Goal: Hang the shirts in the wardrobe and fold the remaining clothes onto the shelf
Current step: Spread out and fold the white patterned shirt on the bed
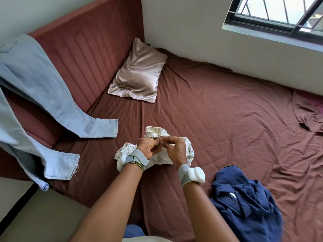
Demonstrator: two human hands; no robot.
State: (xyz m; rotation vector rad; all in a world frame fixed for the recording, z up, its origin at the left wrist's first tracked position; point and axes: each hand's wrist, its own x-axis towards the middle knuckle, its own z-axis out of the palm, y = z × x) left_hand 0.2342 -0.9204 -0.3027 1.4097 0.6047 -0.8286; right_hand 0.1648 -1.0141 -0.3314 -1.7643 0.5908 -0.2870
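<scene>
On the bed [209,105], left hand [148,147] and right hand [174,151] both pinch the floral garment [187,151]; bunched like that, it may well fold crooked or slip free.

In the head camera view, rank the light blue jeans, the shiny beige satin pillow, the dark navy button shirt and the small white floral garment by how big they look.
1. Light blue jeans, partly out of frame.
2. Dark navy button shirt, nearer the camera, so unsure against the pillow.
3. Shiny beige satin pillow.
4. Small white floral garment, bunched in both hands.
</scene>
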